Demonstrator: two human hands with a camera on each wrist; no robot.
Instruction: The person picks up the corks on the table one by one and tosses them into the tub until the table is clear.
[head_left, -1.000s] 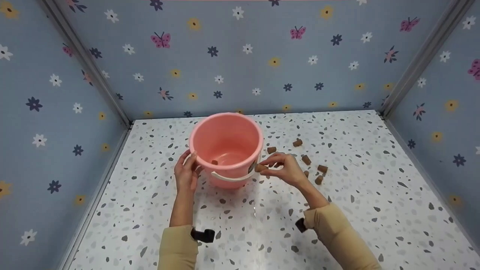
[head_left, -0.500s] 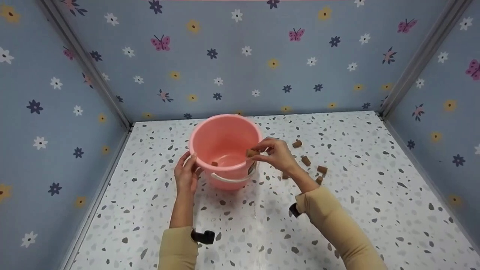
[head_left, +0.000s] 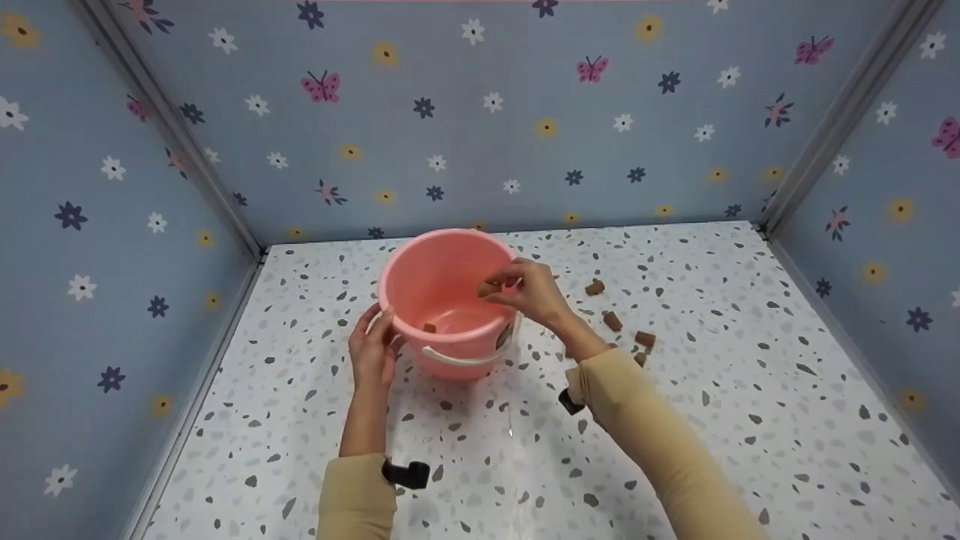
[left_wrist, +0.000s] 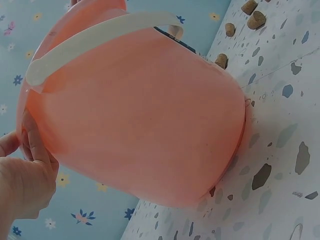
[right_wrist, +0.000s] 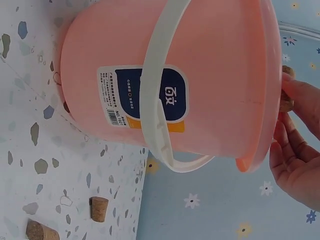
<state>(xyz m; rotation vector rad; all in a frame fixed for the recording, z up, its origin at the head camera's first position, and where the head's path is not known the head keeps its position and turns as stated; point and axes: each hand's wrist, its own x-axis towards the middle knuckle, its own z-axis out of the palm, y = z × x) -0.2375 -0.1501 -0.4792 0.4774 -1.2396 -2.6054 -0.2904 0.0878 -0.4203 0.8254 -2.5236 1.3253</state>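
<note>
Pale blue panels with printed flowers and pink butterflies stood around my white, stone-speckled counter. Upright on it, toward the back, was the pink bucket, its white handle lowered across the near side. My left hand gripped the bucket's rim at the near left. My right hand was at the opposite side of the mouth, thumb and fingers pinching a brown cork over the opening, just inside the rim. One more piece of cork showed down inside the bucket. Most of the writing was on the label, stuck to the bucket's right side and partly crossed by the handle: a dark blue field with a yellow edge, carrying two large white Chinese characters, the first of which looked like 百, and a line of smaller white ones I could not make out. On its pale strip sat a barcode, beside "NO." with digits too blurred to trust, and rows of tiny print too small to read. To the right of the bucket, several loose corks lay scattered on the counter, some partly hidden by my right arm. Tan sleeves covered both forearms, and a black band circled my left wrist.
</note>
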